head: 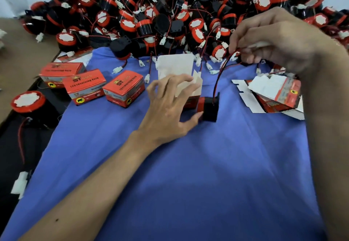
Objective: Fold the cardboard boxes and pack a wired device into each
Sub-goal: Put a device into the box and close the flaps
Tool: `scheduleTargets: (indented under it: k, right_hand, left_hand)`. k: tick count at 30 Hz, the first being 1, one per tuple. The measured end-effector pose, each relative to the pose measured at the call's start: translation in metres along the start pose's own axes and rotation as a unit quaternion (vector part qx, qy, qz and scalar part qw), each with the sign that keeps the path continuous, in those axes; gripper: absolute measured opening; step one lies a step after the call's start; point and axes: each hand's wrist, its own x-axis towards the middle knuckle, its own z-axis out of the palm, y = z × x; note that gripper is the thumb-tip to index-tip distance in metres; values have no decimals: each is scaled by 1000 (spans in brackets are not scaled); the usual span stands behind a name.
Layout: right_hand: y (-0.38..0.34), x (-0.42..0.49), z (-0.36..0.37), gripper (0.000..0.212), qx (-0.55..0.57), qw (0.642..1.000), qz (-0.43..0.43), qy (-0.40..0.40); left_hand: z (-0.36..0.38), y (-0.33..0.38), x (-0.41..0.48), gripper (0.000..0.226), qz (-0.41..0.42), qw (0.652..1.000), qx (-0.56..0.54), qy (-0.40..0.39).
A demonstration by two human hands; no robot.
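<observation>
Fingers (254, 59) pinching one wire (217, 83), one open box (175, 65), three closed boxes (85, 85)

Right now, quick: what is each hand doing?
Left hand: open, fingers spread on the open red-and-white cardboard box.
Right hand: pinching the red-and-black wire of the black cylindrical device.

Three closed boxes (85, 86), one open box (174, 66), two hands (168, 114), an uncountable heap of wired devices (170, 14)

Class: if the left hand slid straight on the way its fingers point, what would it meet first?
Most likely the open cardboard box: the left hand has its fingertips at its white flaps, though contact is hard to judge.
</observation>
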Motion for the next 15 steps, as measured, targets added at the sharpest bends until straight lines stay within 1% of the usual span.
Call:
scheduleTargets:
  k: [2, 4, 6, 9, 11, 12, 13, 15]
  right_hand:
    - [-1, -2, 3, 22, 53, 997, -17, -49]
    - [0, -2, 7, 18, 111, 991, -37, -65]
    - [3, 0, 14, 14, 162, 985, -47, -43]
    - [8, 9, 26, 8, 244, 968, -50, -4]
    - [10, 15, 33, 2, 292, 955, -56, -4]
    - [12, 17, 35, 2, 313, 948, -59, -9]
    - [13, 19, 37, 4, 327, 943, -63, -14]
    - [14, 19, 40, 4, 331, 940, -72, -29]
  left_hand:
    - [0, 4, -2, 61, 24, 999, -15, -22]
    - [1, 5, -5, 69, 59, 996, -38, -56]
    - [2, 4, -6, 70, 74, 994, -54, -67]
    - [4, 4, -2, 67, 66, 994, -69, -47]
    - [4, 6, 0, 65, 48, 995, -85, -24]
    - [4, 6, -1, 64, 30, 995, -98, -15]
    - [3, 6, -2, 64, 2, 993, -119, -9]
    - [2, 7, -4, 63, -92, 977, -191, -5]
